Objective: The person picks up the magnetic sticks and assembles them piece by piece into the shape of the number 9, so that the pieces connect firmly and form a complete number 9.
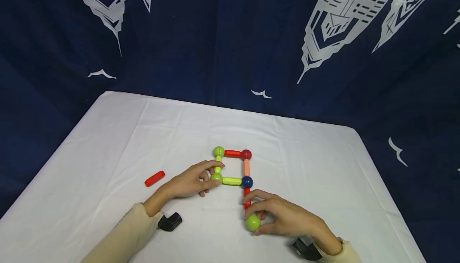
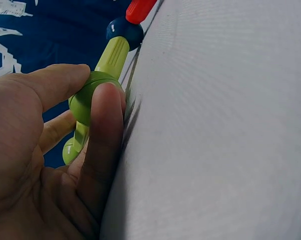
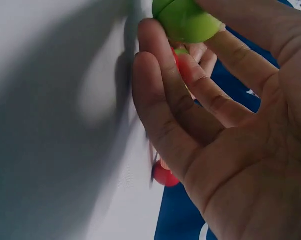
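Note:
A square of toy magnetic rods and balls lies on the table. Its corners are a green ball (image 1: pixel 219 151), a dark red ball (image 1: pixel 246 154), a blue ball (image 1: pixel 246 182) and a nearer green ball (image 2: pixel 85 102). My left hand (image 1: pixel 192 181) grips that nearer green ball between thumb and fingers, beside the yellow-green rod (image 1: pixel 232 181). From the blue ball a red rod (image 1: pixel 247 204) extends toward me. At its near end my right hand (image 1: pixel 284 215) pinches another green ball (image 1: pixel 253 223), fingers partly over the rod. A red rod and an orange rod (image 1: pixel 246 167) form the square's far and right sides.
A loose red rod (image 1: pixel 155 178) lies left of my left hand on the white-covered table (image 1: pixel 309 155). A dark blue curtain (image 1: pixel 179 55) with white prints hangs behind the table. Both wrists wear black camera mounts (image 1: pixel 170 222).

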A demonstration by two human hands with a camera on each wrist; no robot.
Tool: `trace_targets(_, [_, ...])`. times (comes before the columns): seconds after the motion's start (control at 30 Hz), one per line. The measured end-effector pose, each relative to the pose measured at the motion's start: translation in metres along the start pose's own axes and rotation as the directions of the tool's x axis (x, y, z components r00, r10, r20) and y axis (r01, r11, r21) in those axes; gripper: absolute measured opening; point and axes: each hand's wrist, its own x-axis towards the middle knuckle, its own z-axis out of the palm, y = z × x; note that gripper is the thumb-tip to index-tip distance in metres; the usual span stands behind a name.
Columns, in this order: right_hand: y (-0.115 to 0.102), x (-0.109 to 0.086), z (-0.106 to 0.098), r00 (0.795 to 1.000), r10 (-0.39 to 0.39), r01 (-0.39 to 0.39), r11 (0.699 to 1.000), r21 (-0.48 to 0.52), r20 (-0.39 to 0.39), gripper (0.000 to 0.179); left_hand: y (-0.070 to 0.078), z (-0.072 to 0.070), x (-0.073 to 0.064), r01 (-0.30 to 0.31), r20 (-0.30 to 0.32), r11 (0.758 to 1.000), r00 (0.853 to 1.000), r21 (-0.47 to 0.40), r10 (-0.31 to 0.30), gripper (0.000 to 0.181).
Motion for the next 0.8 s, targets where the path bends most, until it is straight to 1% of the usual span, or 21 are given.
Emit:
trace_targets(0.27, [-0.0016, 0.0028, 0.0048, 0.999, -0.031, 0.030, 0.993, -0.111, -0.011, 0.030, 0.0011, -0.0002, 0.0004, -0.004, 0.001, 1.000, 1.000, -0.003, 0.004, 0.053])
trace_targets(0.5, [-0.0030, 0.0043, 0.0065, 1.000, 0.010, -0.011, 0.989, -0.147, -0.003, 0.030, 0.0017, -0.0001, 0.0004, -0.009, 0.001, 1.000, 1.000, 0.001, 0.009, 0.053])
trace_targets(0.8, [-0.0044, 0.0056, 0.0070, 0.999, 0.014, -0.023, 0.968, -0.250, -0.038, 0.030, 0.0015, -0.0004, 0.0006, -0.013, 0.003, 1.000, 1.000, 0.008, 0.013, 0.053])
